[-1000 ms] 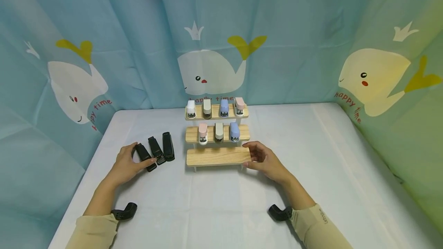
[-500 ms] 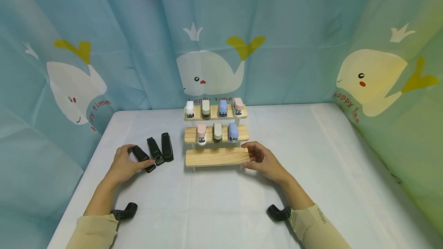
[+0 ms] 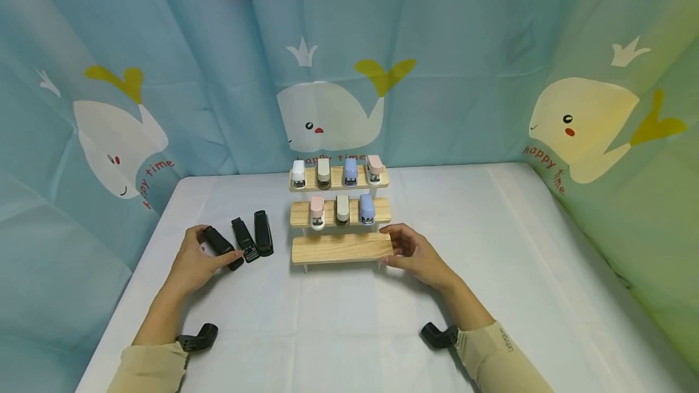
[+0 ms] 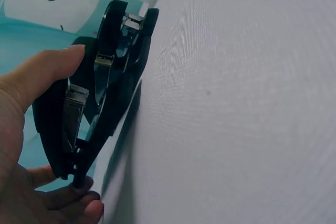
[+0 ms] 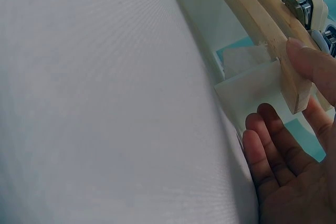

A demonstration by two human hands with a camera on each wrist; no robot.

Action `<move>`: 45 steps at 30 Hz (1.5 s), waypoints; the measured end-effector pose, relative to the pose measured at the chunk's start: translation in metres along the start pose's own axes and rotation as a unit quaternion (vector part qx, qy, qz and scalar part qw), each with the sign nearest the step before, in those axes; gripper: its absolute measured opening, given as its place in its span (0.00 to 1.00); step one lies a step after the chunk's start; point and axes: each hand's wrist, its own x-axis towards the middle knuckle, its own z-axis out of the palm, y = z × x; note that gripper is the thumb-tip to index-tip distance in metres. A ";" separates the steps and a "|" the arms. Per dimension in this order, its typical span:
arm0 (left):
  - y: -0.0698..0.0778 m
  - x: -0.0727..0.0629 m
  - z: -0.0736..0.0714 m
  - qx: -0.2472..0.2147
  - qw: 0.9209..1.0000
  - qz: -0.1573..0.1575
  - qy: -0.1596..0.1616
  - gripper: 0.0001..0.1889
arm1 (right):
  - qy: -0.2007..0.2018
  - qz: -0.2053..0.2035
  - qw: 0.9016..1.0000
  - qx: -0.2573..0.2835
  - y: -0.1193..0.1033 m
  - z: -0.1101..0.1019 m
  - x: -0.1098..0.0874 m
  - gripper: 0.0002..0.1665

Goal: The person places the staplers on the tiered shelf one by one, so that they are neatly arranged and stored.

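Note:
Three black staplers lie side by side on the white table, left of a small tiered wooden stand. My left hand (image 3: 192, 264) holds the leftmost black stapler (image 3: 219, 242) lengthwise, thumb at its near end and fingers at its far end. In the left wrist view that stapler (image 4: 51, 114) stands on its side, its hinge end by the fingertips. The middle stapler (image 3: 245, 239) and the right one (image 3: 264, 233) are just beyond. My right hand (image 3: 419, 258) grips the right end of the stand's lowest shelf (image 3: 338, 248), thumb on the wooden board (image 5: 262, 30).
Small staplers in white, grey, blue and pink stand on the top shelf (image 3: 338, 185). The middle shelf (image 3: 300, 213) bears a pink, a grey and a blue one. A whale-print curtain (image 3: 453, 108) hangs behind the white table (image 3: 338, 332).
The far end of the leftmost stapler has swung slightly left with my left hand, away from the middle stapler. My right hand stays at the shelf. The head view has shifted a little.

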 end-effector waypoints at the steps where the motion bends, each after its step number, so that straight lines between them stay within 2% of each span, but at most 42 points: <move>1: 0.000 -0.001 0.000 -0.002 1.000 0.000 0.001 0.65 | 0.000 0.001 1.000 0.001 0.000 0.000 0.000 0.36; 11: 0.002 -0.007 0.001 -0.027 0.999 0.013 0.014 0.63 | 0.002 0.002 1.000 0.001 0.001 0.000 0.001 0.35; 19: 0.011 -0.017 0.003 -0.051 0.998 0.028 0.012 0.64 | 0.003 0.004 1.000 -0.003 -0.001 -0.001 0.001 0.35; 27: 0.018 -0.022 0.007 -0.059 0.996 0.067 0.021 0.60 | 0.003 0.004 1.000 -0.005 0.000 -0.001 0.001 0.35; 38: 0.027 -0.030 0.007 -0.057 0.995 0.081 0.019 0.59 | 0.001 0.005 1.000 -0.001 0.001 -0.001 0.001 0.35; 45: 0.036 -0.035 0.013 -0.066 0.991 0.112 0.022 0.57 | 0.001 0.005 1.000 -0.008 0.001 -0.001 0.001 0.35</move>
